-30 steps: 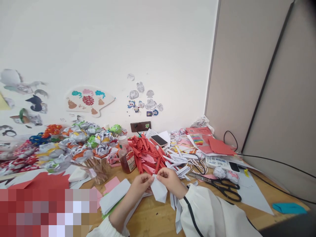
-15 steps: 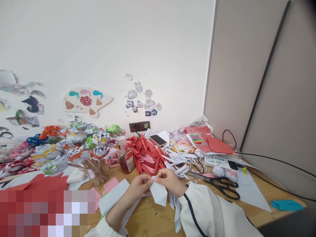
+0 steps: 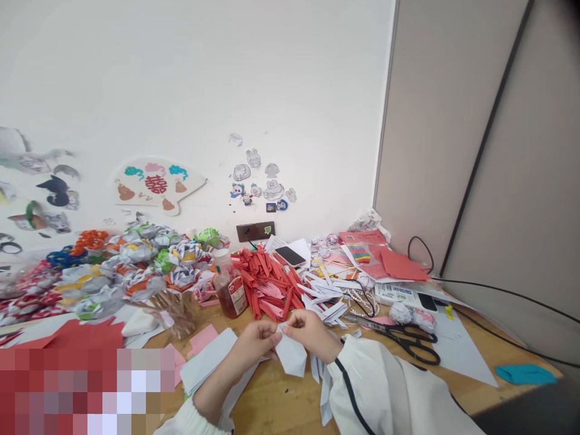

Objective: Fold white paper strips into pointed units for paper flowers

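a white wall (image 3: 181, 72) stands behind the wooden desk (image 3: 272, 408). on it, red strips (image 3: 272, 284) lie heaped beside white strips (image 3: 324, 296). scissors (image 3: 393, 331) rest to the right, a bottle (image 3: 233, 296) just left of the red heap. near the front, the left hand (image 3: 258, 340) and right hand (image 3: 312, 332) nearly meet, fingertips pinching the upper end of one white paper (image 3: 292, 356), wider end downward.
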The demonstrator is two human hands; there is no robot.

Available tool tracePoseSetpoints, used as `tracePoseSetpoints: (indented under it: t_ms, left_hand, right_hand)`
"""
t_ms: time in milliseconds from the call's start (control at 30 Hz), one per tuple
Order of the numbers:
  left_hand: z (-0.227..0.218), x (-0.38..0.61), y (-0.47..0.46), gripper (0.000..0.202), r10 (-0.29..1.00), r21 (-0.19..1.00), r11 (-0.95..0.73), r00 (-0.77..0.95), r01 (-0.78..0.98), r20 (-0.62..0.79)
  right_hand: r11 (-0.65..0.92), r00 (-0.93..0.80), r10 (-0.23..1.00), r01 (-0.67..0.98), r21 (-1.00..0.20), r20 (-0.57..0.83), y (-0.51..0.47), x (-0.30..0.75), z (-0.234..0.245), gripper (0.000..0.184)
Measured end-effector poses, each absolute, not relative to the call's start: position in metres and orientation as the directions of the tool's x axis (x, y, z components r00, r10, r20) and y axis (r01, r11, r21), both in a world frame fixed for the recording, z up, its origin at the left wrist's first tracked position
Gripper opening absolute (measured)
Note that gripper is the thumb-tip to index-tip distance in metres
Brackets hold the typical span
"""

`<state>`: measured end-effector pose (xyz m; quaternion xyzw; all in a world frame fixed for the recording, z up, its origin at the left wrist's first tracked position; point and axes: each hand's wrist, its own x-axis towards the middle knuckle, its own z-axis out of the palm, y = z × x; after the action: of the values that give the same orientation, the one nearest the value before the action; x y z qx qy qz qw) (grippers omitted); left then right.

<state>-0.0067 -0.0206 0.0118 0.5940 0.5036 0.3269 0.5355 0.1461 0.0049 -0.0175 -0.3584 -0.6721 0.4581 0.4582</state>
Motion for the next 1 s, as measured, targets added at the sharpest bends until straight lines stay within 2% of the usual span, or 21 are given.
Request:
tracePoseSetpoints:
  t_ms: [167,333,500,767,1000]
  left_hand:
    - [0.013,-0.004,-0.02,0.041,0.965,0.955,0.015,0.246,0.295,-0.091]
    - [0.016,-0.005,-0.022,0.041,0.96,0.947,-0.09,0.281,0.307,0.0]
    - [0.018,-0.007,-0.024,0.037,0.96,0.947,-0.066,0.277,0.315,-0.025]
    - [0.019,-0.005,-0.025,0.037,0.961,0.946,-0.041,0.271,0.321,-0.051]
    - [0.009,-0.008,-0.022,0.035,0.948,0.888,-0.102,0.315,0.449,-0.051]
  right_hand:
    - [0.374,-0.324,0.888,0.094,-0.923,0.327,0.004,0.145,-0.017,0.02]
    - [0.336,-0.393,0.871,0.042,-0.941,0.294,0.0,0.149,-0.007,0.021]
    - [0.305,-0.479,0.832,-0.026,-0.952,0.279,0.002,0.155,-0.004,0.024]
    - [0.258,-0.461,0.855,-0.022,-0.966,0.238,0.005,0.155,-0.01,0.024]
    - [0.429,-0.448,0.832,0.144,-0.892,0.327,-0.001,0.151,-0.01,0.011]
